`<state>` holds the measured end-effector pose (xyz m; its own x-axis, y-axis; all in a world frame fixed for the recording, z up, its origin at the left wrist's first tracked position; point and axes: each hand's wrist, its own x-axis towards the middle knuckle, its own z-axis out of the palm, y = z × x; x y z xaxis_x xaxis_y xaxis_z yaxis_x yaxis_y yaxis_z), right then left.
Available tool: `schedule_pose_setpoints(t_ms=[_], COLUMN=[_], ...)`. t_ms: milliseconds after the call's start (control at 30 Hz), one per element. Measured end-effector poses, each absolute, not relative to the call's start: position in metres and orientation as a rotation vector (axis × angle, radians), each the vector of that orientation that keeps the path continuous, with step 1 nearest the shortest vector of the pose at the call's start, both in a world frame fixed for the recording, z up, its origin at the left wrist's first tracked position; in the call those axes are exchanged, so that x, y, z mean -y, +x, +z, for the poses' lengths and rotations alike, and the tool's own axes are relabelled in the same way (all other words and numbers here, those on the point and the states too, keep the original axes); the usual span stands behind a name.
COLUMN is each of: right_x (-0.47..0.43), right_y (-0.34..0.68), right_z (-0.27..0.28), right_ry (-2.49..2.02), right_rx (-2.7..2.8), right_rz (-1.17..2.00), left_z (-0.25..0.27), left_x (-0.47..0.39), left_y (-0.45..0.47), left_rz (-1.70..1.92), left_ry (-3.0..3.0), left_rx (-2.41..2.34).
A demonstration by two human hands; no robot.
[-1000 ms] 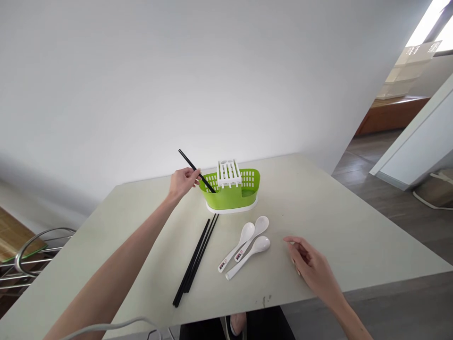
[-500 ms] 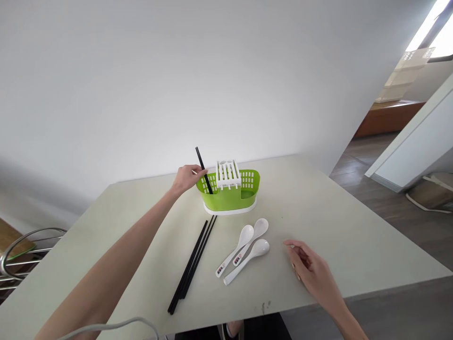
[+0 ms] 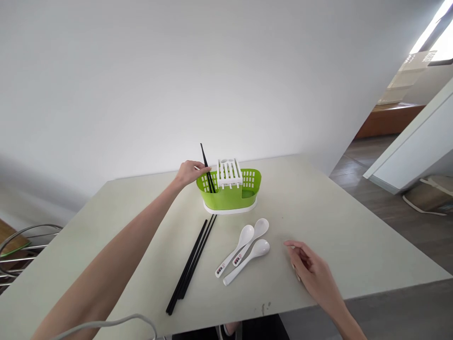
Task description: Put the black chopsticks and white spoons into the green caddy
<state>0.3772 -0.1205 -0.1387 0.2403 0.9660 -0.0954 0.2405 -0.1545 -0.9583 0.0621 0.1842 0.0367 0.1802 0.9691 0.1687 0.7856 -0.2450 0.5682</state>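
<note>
My left hand (image 3: 190,172) is closed on black chopsticks (image 3: 204,155), pinching them between thumb and fingers. They lean with their lower ends inside the left compartment of the green cutlery basket (image 3: 226,200). A white slotted rack (image 3: 230,173) sits over the basket's middle. My right hand (image 3: 310,269) hovers at or rests on the table, fingers loosely curled and apart, with nothing in it. To its left lie three white spoons, one (image 3: 247,262) nearest me and two (image 3: 236,249) (image 3: 259,229) behind it. Several more black chopsticks (image 3: 191,262) lie in front of the basket.
The pale table (image 3: 297,193) stands against a white wall (image 3: 226,85). A metal wire rack (image 3: 26,248) is beyond its left edge. A grey cable (image 3: 106,324) crosses the lower left. Dark marks (image 3: 263,308) spot the table's front.
My left hand has shifted slightly to the right with the chopsticks, which now stand a little more upright and show their lower ends apart. My right hand and the spoons have stayed put.
</note>
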Motion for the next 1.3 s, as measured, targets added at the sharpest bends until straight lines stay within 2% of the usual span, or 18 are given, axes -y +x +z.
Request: schedule_pose_setpoints(t_ms=[667,967,1033,1167,1300], right_x=[0.122,0.122,0.122,0.121,0.121], right_y=[0.379,0.379,0.379,0.379,0.379], right_z=[-0.144,-0.140,-0.141,-0.140,-0.140], right_ry=[-1.611,-1.592,-1.595,-1.606,-1.602], right_rx=[1.154,1.155,1.161,1.183,1.193], right_rz=[1.018,1.010,0.992,0.956,0.935], left_z=[0.027,0.025,0.012,-0.018,-0.038], left_x=[-0.181,-0.126,-0.101,-0.043,0.009], left_y=[0.063,0.048,0.035,0.008,-0.008], left_rz=[0.801,1.215,1.079,0.499,0.213], left_ry=[2.091,1.887,1.944,2.104,2.080], left_rx=[-1.686,-1.805,-1.808,-1.691,-1.728])
